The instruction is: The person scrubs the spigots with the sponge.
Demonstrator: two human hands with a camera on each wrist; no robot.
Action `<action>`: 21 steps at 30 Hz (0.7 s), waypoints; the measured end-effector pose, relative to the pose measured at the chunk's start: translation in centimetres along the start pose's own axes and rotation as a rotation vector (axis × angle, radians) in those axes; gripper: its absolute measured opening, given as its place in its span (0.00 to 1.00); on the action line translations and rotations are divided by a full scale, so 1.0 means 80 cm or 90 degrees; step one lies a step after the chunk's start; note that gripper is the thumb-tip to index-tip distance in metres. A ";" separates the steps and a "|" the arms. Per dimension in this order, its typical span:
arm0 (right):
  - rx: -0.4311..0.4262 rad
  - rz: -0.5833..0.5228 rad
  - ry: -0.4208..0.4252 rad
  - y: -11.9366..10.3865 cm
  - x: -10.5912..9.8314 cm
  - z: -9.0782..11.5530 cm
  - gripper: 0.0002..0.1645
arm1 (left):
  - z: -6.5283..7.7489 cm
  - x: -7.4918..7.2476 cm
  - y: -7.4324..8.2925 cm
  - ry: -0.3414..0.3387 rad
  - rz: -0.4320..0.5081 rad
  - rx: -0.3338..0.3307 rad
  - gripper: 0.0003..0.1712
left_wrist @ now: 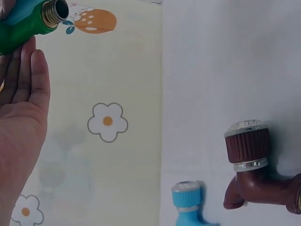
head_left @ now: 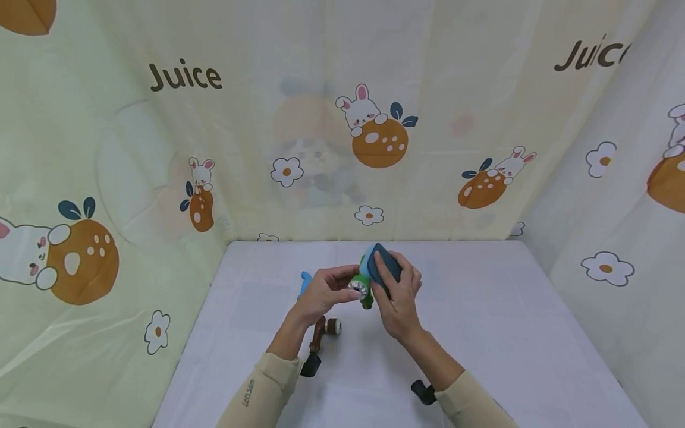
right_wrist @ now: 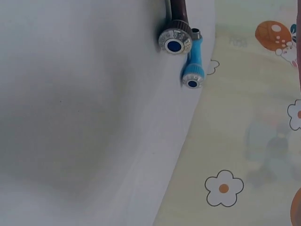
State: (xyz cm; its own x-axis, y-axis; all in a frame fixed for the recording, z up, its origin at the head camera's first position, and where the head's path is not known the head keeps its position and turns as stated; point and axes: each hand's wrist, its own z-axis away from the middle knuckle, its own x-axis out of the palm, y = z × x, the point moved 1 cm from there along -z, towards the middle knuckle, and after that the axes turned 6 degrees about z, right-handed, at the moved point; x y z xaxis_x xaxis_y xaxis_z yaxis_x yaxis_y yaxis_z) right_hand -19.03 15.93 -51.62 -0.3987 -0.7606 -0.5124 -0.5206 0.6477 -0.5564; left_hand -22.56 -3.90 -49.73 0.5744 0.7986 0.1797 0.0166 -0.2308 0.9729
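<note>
A green tap [head_left: 367, 302] with a silver-faced knob is held up above the table between both hands. My left hand [head_left: 323, 292] pinches it at the knob, thumb in front and fingers behind. My right hand [head_left: 400, 304] grips a two-tone blue sponge [head_left: 394, 268] and presses it against the far side of the tap. In the left wrist view, the tap's threaded metal inlet shows on the green body [left_wrist: 26, 32], above the left hand's fingers [left_wrist: 40, 77]. The right wrist view shows neither the sponge nor the tap.
A brown tap [head_left: 316, 336] lies on the white table [head_left: 508, 333] by the left forearm. Beyond it, partly behind the left hand, lies a light blue tap [head_left: 305, 279]. Printed curtains [head_left: 321, 119] enclose the table at the back and sides.
</note>
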 end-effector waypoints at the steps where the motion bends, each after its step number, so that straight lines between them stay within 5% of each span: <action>1: -0.003 0.011 0.000 0.002 0.000 -0.001 0.37 | 0.000 0.000 -0.001 -0.001 -0.014 0.000 0.34; 7: 0.016 0.055 -0.010 0.008 0.000 -0.005 0.36 | 0.000 0.001 -0.004 0.002 -0.109 -0.009 0.35; 14: 0.034 0.052 -0.024 0.010 0.001 -0.005 0.36 | -0.002 0.006 -0.004 0.000 -0.094 -0.019 0.46; 21: 0.078 0.057 -0.037 0.016 0.000 -0.009 0.34 | 0.000 0.007 -0.002 -0.024 -0.145 -0.031 0.49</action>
State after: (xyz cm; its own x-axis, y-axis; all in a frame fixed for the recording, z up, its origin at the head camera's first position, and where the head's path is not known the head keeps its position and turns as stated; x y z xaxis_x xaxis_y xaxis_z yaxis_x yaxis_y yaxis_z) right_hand -20.24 16.71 -51.84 -0.3934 -0.6980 -0.5984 -0.3870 0.7161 -0.5808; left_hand -22.23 -3.42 -49.78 0.5907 0.8054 -0.0494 0.1102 -0.0198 0.9937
